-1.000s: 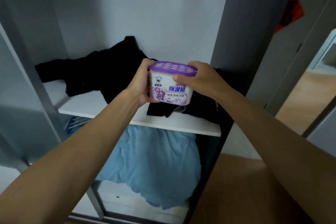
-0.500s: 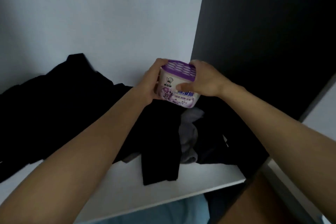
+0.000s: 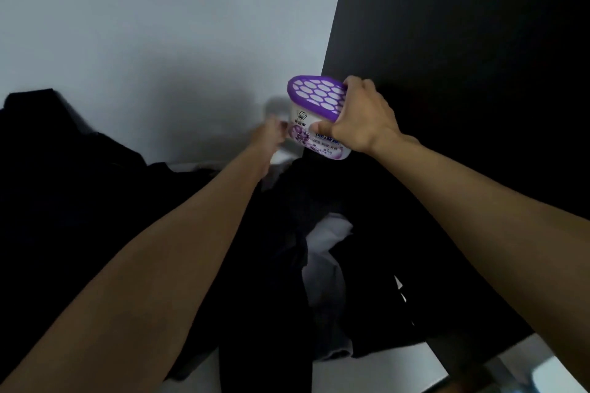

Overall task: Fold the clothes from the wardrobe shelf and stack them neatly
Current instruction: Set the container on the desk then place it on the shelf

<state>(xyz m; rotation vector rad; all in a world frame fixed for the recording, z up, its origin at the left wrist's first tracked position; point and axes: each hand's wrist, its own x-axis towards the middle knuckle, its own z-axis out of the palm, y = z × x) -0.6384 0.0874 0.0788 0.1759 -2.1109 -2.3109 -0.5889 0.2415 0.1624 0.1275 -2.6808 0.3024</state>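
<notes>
A heap of black clothes [image 3: 79, 201] lies crumpled across the white wardrobe shelf [image 3: 383, 370], with a grey-white garment [image 3: 325, 265] tucked among the dark folds. Above the heap's back right part, my right hand [image 3: 360, 118] grips a white moisture-absorber box [image 3: 316, 99] with a purple perforated lid; the box is tilted. Reaching over the clothes, my left hand [image 3: 269, 139] is blurred at the box's lower left side. Whether it touches the box is unclear.
The pale back wall [image 3: 159, 41] of the wardrobe stands behind the clothes. A dark side panel [image 3: 463, 41] closes the shelf on the right, close to the box. A strip of bare shelf [image 3: 191, 166] shows at the back behind the heap.
The box has moved up and to the right toward the back corner and tipped. My left hand has slipped off its side while my right hand keeps hold. The view has moved closer.
</notes>
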